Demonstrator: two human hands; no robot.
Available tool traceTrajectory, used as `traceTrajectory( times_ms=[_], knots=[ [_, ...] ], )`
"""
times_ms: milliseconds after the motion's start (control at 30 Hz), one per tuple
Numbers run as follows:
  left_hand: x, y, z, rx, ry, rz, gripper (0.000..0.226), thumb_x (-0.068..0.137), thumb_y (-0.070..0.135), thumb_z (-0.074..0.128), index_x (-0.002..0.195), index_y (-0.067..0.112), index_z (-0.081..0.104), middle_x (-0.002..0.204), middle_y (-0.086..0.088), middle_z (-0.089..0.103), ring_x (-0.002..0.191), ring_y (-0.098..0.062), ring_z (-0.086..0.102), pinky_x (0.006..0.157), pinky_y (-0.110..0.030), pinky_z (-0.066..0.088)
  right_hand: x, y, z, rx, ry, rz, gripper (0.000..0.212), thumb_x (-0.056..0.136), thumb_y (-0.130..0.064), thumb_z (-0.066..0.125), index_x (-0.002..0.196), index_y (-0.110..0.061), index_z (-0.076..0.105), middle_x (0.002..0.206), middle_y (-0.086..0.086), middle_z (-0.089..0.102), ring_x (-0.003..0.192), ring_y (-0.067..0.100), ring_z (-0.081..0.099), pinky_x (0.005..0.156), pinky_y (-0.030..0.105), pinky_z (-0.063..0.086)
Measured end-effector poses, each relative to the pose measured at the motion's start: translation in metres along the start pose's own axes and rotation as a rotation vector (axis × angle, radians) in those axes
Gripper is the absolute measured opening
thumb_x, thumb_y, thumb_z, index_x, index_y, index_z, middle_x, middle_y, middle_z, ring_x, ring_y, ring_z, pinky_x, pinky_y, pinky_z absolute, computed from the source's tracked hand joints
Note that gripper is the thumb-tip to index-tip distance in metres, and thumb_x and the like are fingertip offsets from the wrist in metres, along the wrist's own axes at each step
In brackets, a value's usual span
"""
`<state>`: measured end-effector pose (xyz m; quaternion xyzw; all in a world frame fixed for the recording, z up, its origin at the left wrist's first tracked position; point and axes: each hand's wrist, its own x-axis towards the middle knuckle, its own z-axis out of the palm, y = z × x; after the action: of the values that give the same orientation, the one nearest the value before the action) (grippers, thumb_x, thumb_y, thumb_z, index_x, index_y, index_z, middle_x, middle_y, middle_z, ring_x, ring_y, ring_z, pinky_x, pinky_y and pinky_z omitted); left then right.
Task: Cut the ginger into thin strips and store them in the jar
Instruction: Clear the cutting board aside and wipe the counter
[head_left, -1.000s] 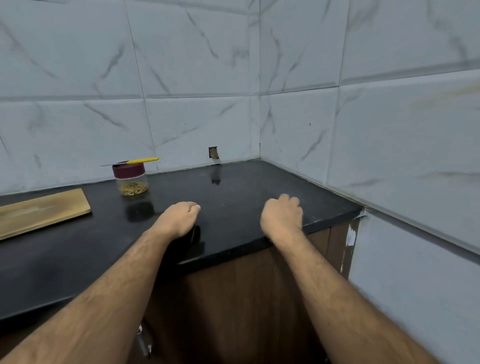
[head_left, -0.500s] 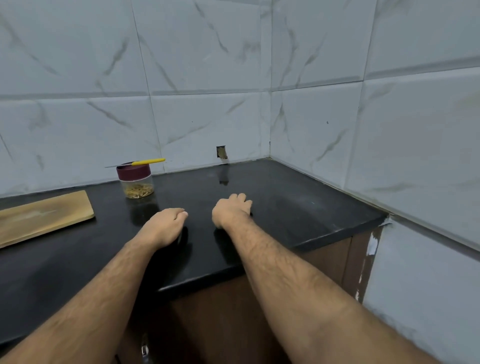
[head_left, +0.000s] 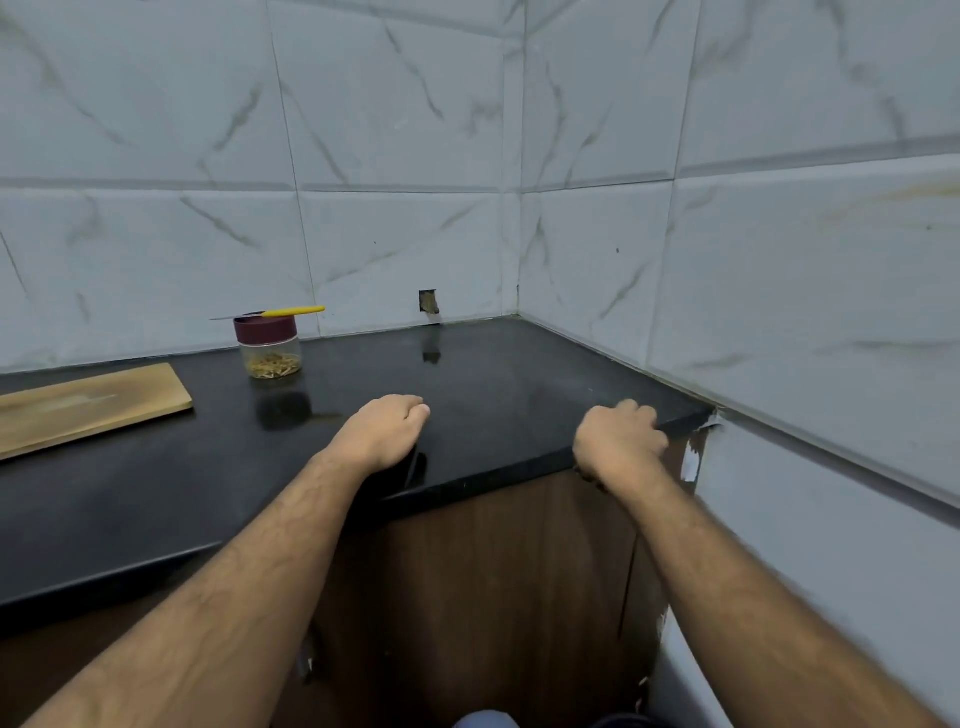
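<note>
Resting curled, empty grips (head_left: 382, 431) (head_left: 618, 441) on bench (head_left: 493, 374); lidded jar (head_left: 268, 347) likely light, smooth; best grasped round the body.

Open black counter (head_left: 493, 395) lies between hands and jar (head_left: 269, 349); walls (head_left: 753, 291) close the right corner
</note>
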<state>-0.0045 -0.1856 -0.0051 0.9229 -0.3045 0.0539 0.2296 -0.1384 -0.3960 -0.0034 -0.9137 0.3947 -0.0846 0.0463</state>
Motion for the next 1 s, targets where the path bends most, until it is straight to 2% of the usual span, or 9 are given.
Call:
traceTrajectory(
  times_ms=[133, 267, 400, 567, 700, 767, 833, 900, 1000],
  knots=[
    [-0.006, 0.015, 0.002, -0.054, -0.003, -0.001, 0.046, 0.104, 0.038, 0.034, 0.117, 0.009, 0.067, 0.123, -0.005, 0.067, 0.114, -0.022, 0.06, 0.099, -0.035, 0.045, -0.017, -0.01, -0.032, 0.098, 0.107, -0.12, 0.043, 0.088, -0.018, 0.057, 0.131, -0.018, 0.059, 0.133, 0.014, 0.041, 0.124, 0.033, 0.037, 0.097, 0.044, 0.043],
    [-0.013, 0.038, -0.001, -0.386, -0.062, -0.037, 0.047, 0.103, 0.047, 0.037, 0.106, 0.013, 0.069, 0.096, 0.004, 0.074, 0.087, -0.011, 0.068, 0.076, -0.032, 0.05, -0.035, -0.048, -0.035, 0.204, 0.073, -0.319, 0.048, 0.092, -0.019, 0.05, 0.14, -0.014, 0.046, 0.136, 0.016, 0.041, 0.126, 0.035, 0.036, 0.099, 0.044, 0.039],
    [-0.019, 0.035, -0.022, -0.705, -0.058, -0.059, 0.042, 0.101, 0.048, 0.044, 0.089, 0.011, 0.061, 0.07, 0.004, 0.06, 0.064, -0.009, 0.057, 0.068, -0.029, 0.044, -0.044, -0.091, -0.036, 0.457, 0.015, -0.54, 0.066, 0.093, -0.021, 0.051, 0.153, -0.016, 0.025, 0.142, 0.017, 0.042, 0.13, 0.037, 0.035, 0.103, 0.045, 0.036],
    [-0.018, 0.009, -0.043, -1.029, 0.117, -0.216, 0.021, 0.098, 0.027, 0.057, 0.082, 0.016, 0.051, 0.072, -0.003, 0.06, 0.06, -0.014, 0.06, 0.056, -0.028, 0.053, -0.039, -0.132, -0.039, 0.642, -0.019, -0.661, 0.082, 0.086, -0.029, 0.065, 0.155, -0.02, 0.022, 0.142, 0.012, 0.04, 0.135, 0.034, 0.03, 0.107, 0.047, 0.035],
    [-0.001, -0.018, -0.057, -1.065, 0.243, -0.285, 0.014, 0.098, 0.022, 0.054, 0.086, 0.017, 0.051, 0.072, -0.002, 0.059, 0.06, -0.018, 0.057, 0.059, -0.031, 0.045, -0.013, -0.152, -0.032, 0.995, -0.301, -0.564, 0.114, 0.063, -0.055, 0.081, 0.155, -0.019, 0.025, 0.145, 0.008, 0.047, 0.128, 0.024, 0.05, 0.101, 0.039, 0.045],
    [0.01, -0.03, -0.063, -1.109, 0.258, -0.299, 0.011, 0.099, 0.022, 0.054, 0.09, 0.016, 0.054, 0.075, 0.0, 0.062, 0.062, -0.016, 0.061, 0.059, -0.031, 0.047, 0.0, -0.161, -0.031, 1.042, -0.507, -0.519, 0.083, 0.076, -0.056, 0.078, 0.141, -0.014, 0.046, 0.12, 0.0, 0.064, 0.093, 0.01, 0.065, 0.071, 0.028, 0.048],
    [0.024, -0.041, -0.065, -1.105, 0.268, -0.315, 0.01, 0.099, 0.022, 0.054, 0.092, 0.016, 0.056, 0.076, 0.0, 0.064, 0.063, -0.015, 0.062, 0.055, -0.027, 0.048, 0.013, -0.174, -0.03, 1.023, -0.63, -0.51, 0.048, 0.083, -0.053, 0.073, 0.109, -0.013, 0.066, 0.087, -0.003, 0.073, 0.062, 0.007, 0.063, 0.056, 0.023, 0.043],
    [0.042, -0.053, -0.065, -1.055, 0.298, -0.337, 0.012, 0.099, 0.023, 0.053, 0.091, 0.016, 0.057, 0.078, -0.002, 0.064, 0.066, -0.016, 0.06, 0.053, -0.026, 0.044, 0.031, -0.188, -0.026, 1.075, -0.659, -0.442, 0.03, 0.085, -0.043, 0.075, 0.091, -0.014, 0.069, 0.075, -0.002, 0.074, 0.054, 0.008, 0.064, 0.049, 0.02, 0.045],
    [0.071, -0.07, -0.062, -1.034, 0.305, -0.382, 0.016, 0.1, 0.024, 0.052, 0.091, 0.014, 0.059, 0.072, -0.002, 0.063, 0.062, -0.015, 0.057, 0.05, -0.024, 0.043, 0.058, -0.212, -0.017, 1.243, -0.721, -0.324, 0.025, 0.085, -0.027, 0.078, 0.097, -0.007, 0.07, 0.079, 0.006, 0.076, 0.062, 0.016, 0.071, 0.052, 0.028, 0.055]
  ],
)
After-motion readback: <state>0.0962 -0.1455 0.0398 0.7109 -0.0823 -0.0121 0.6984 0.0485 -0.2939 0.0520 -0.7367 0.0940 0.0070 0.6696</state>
